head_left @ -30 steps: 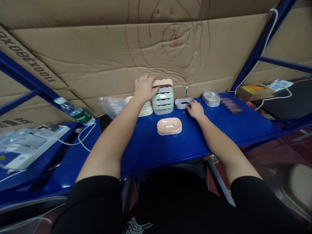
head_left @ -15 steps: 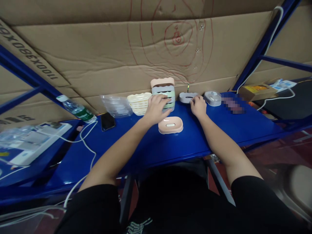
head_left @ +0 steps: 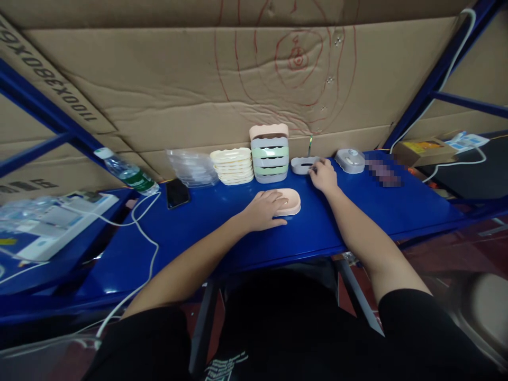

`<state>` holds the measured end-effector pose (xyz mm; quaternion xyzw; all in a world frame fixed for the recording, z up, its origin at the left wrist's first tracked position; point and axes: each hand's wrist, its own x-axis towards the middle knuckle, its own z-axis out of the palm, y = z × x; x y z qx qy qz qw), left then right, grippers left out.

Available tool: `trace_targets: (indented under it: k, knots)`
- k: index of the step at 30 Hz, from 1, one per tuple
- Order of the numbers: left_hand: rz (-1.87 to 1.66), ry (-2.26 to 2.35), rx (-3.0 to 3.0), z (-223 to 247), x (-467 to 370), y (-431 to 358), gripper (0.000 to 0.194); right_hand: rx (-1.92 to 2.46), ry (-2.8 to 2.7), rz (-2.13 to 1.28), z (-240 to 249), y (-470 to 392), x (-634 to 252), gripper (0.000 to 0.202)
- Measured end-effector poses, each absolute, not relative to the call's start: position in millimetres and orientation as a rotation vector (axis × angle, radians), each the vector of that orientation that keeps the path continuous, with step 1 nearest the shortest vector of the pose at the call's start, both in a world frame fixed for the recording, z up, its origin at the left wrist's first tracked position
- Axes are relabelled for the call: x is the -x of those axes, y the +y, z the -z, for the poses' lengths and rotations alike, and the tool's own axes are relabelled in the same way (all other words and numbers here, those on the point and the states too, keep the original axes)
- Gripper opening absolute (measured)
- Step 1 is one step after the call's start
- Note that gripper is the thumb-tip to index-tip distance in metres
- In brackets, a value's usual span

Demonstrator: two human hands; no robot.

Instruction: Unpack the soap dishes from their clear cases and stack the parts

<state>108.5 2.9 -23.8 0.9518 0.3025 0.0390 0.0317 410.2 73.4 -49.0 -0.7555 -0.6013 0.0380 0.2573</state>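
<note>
A pink soap dish (head_left: pixel 293 201) lies on the blue table in front of me. My left hand (head_left: pixel 264 210) is over its left side, fingers stretched across the top and thumb apart near the front edge. Farther back, my right hand (head_left: pixel 324 174) has its fingers closed on the right end of a grey oval soap dish (head_left: pixel 300 165) with a slot. Its fingertips are partly hidden. Behind the left hand rises a stack of wavy-rimmed soap dish parts (head_left: pixel 271 164) in grey and green, with a pink one on top.
Left of the stack stand nested cream trays (head_left: pixel 233 166) and clear plastic covers (head_left: pixel 192 169). A phone (head_left: pixel 178 193), a water bottle (head_left: pixel 127 172) and a white cable (head_left: pixel 153 238) are farther left. A grey lidded dish (head_left: pixel 350 161) sits at right, before the cardboard wall (head_left: pixel 166 79).
My left hand has come down from the front of the stack onto the pink soap dish. The right hand stays at the grey dish. The view has shifted slightly.
</note>
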Motion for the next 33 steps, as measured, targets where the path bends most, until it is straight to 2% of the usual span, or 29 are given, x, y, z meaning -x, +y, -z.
trace_targets:
  k: [5, 8, 13, 20, 23, 26, 33]
  knots:
    - [-0.237, 0.899, -2.889, 32, -96, 7, 0.065, 2.056, -1.782, -0.127, 44, 68, -406, 0.041]
    - [-0.329, 0.933, -2.860, 38, -90, 8, 0.062, 2.072, -1.864, -0.034, 39, 65, -403, 0.040]
    - [-0.413, 0.963, -2.844, 46, -88, 14, 0.069, 2.037, -1.919, -0.011, 37, 63, -399, 0.039]
    - [-0.413, 1.034, -2.824, 50, -84, 20, 0.081, 1.410, -2.098, -0.212, 41, 60, -387, 0.047]
    - [-0.403, 1.100, -2.777, 51, -84, 22, 0.094, 1.385, -2.021, -0.175, 41, 58, -384, 0.043]
    - [-0.430, 1.140, -2.676, 52, -86, 27, 0.098, 1.407, -1.913, -0.169, 39, 55, -387, 0.043]
    - [-0.668, 1.036, -2.450, 52, -74, 47, 0.092, 1.060, -2.177, -0.410, 34, 42, -378, 0.080]
